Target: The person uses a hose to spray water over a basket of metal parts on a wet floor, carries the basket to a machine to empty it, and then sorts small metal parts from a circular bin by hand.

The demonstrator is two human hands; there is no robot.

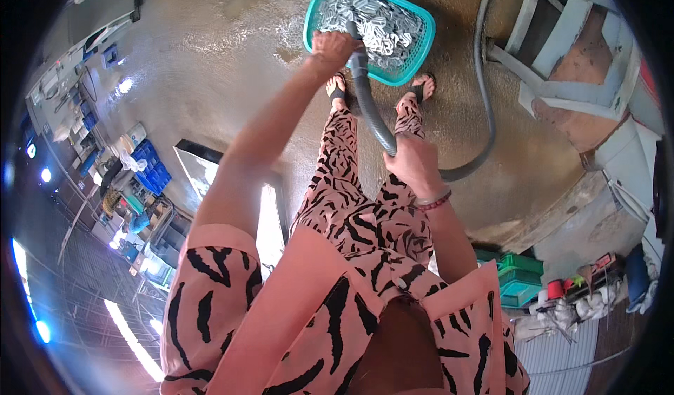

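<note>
A thick grey ribbed hose (372,114) runs between my hands, its dark tip over a teal plastic basket (400,80) on the floor at my feet. In the basket lies a heap of small, shiny, flat metal pieces (379,30); their exact kind is too small to tell. My left hand (333,49) is closed round the hose close to its tip, above the basket's near left side. Lower down, nearer my body, my right hand (413,163) is wrapped round the same hose. Whether water comes out of the tip I cannot make out.
The hose trails away to the right across the wet brown floor (232,58). A pale angular frame (530,79) stands at the right. Green crates (521,279) sit at the lower right, and blue crates (151,167) at the left among cluttered shelving.
</note>
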